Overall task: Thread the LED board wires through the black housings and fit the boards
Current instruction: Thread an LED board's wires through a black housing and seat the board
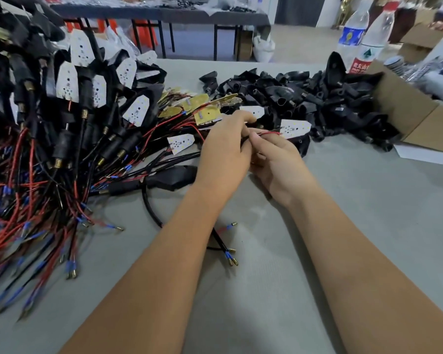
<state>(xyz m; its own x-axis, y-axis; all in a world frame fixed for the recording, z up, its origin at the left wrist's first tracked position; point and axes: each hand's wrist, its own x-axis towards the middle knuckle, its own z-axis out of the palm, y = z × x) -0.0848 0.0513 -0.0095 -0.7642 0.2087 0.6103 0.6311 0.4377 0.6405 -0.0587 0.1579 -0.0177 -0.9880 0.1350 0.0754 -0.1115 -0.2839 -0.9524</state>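
Hands (225, 149) (274, 159) pinching board wires (269, 134), housings (292, 90) behind

A white LED board (295, 128) is hanging at one o'clock, its red and black wires (267, 134) trailing left. Empty black housings (304, 95) are piling at one o'clock; fitted assemblies (69, 103) are heaping at ten o'clock.

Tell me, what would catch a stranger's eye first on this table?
Probably the big tangle of red and black wires sprawling over the table's left side, with white LED boards sticking out of finished black housings. Next, the heap of empty housings at the far right, beside a cardboard box and two water bottles. In the middle, the left hand and right hand pinch one board's thin wires.
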